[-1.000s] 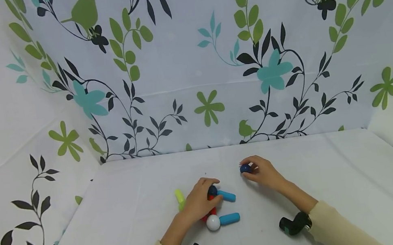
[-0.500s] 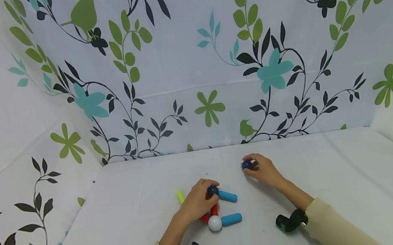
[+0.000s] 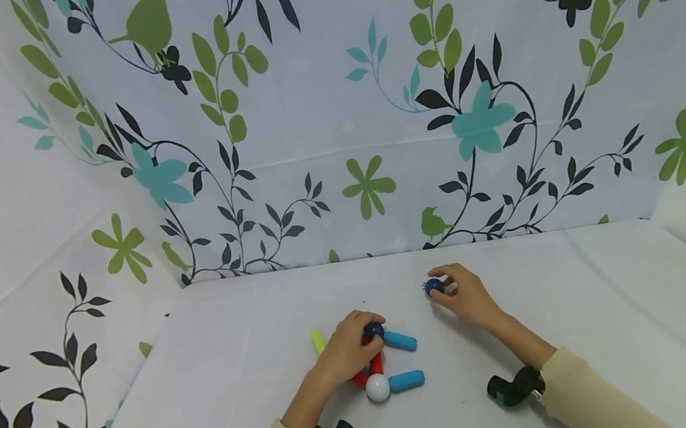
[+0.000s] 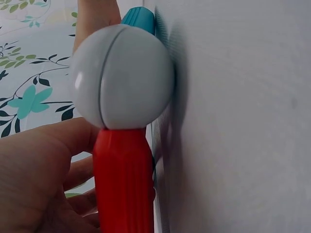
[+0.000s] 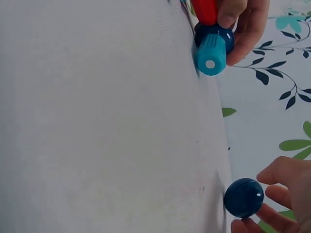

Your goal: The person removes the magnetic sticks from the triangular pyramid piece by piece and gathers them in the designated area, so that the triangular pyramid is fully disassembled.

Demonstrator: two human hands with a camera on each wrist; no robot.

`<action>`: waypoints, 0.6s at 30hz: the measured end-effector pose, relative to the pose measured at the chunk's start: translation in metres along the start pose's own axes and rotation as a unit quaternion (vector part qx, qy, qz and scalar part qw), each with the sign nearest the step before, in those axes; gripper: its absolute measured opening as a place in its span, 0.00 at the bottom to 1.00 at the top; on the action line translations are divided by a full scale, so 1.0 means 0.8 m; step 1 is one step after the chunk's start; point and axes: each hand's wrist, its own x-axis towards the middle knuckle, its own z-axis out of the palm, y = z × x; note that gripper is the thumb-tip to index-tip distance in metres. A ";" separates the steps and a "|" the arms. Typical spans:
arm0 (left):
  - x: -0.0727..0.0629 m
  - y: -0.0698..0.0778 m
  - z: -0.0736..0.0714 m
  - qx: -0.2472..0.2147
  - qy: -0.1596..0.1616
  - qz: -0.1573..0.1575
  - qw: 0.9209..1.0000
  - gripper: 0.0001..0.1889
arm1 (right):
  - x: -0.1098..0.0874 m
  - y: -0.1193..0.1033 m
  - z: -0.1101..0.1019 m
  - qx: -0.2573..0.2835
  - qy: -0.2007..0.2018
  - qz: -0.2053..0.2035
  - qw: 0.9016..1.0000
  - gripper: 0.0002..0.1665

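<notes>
My left hand (image 3: 343, 349) grips a navy ball (image 3: 373, 330) between thumb and fingers. That ball joins a light-blue rod (image 3: 401, 340) and a red rod (image 3: 376, 363). The red rod meets a white ball (image 3: 377, 388), which carries another light-blue rod (image 3: 406, 380). Part of a second red rod and a yellow-green rod (image 3: 318, 340) show around the hand, which hides much of the build. My right hand (image 3: 470, 298) has its thumb and fingers curled round a separate dark-blue ball (image 5: 244, 198) at the table surface.
The white table (image 3: 254, 325) runs back to a cloth wall (image 3: 306, 125) printed with leaves, flowers and birds. Black wrist cameras (image 3: 515, 388) sit on both forearms, close to the tabletop. The two hands stand apart, with bare white surface between them.
My right hand and its dark-blue ball have shifted slightly away from me. The left fingers have moved a little, so more of the navy ball shows; the build stays about where it was.
</notes>
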 end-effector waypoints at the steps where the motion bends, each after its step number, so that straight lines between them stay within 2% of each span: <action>1: 0.000 0.000 0.000 0.000 0.001 0.001 1.000 0.17 | -0.001 -0.001 -0.001 -0.003 0.005 -0.003 1.000 0.19; 11: 0.005 0.001 0.001 0.010 0.007 0.004 1.000 0.16 | -0.015 -0.026 -0.010 -0.017 0.019 -0.037 0.999 0.14; 18: 0.002 -0.001 0.002 0.013 0.010 -0.004 1.000 0.16 | -0.027 -0.038 -0.004 -0.009 -0.008 -0.059 0.998 0.14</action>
